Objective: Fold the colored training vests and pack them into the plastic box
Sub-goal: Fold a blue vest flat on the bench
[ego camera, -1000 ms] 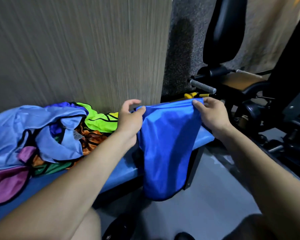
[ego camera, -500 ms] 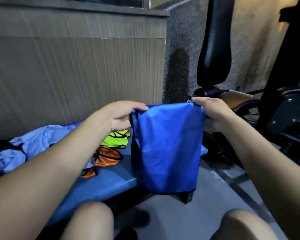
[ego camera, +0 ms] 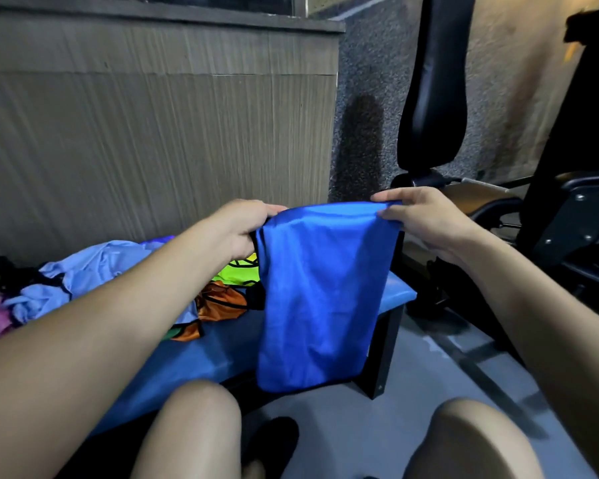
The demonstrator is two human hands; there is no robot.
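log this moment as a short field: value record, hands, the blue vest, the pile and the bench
left hand: grips the top left corner of the blue vest
right hand: pinches the top right corner
blue vest: held up, hanging flat in front of the bench end
pile of vests: unfolded on the blue bench, light blue, green, orange and pink pieces showing
plastic box: not in view
task stage: folding under way, nothing packed that the view shows
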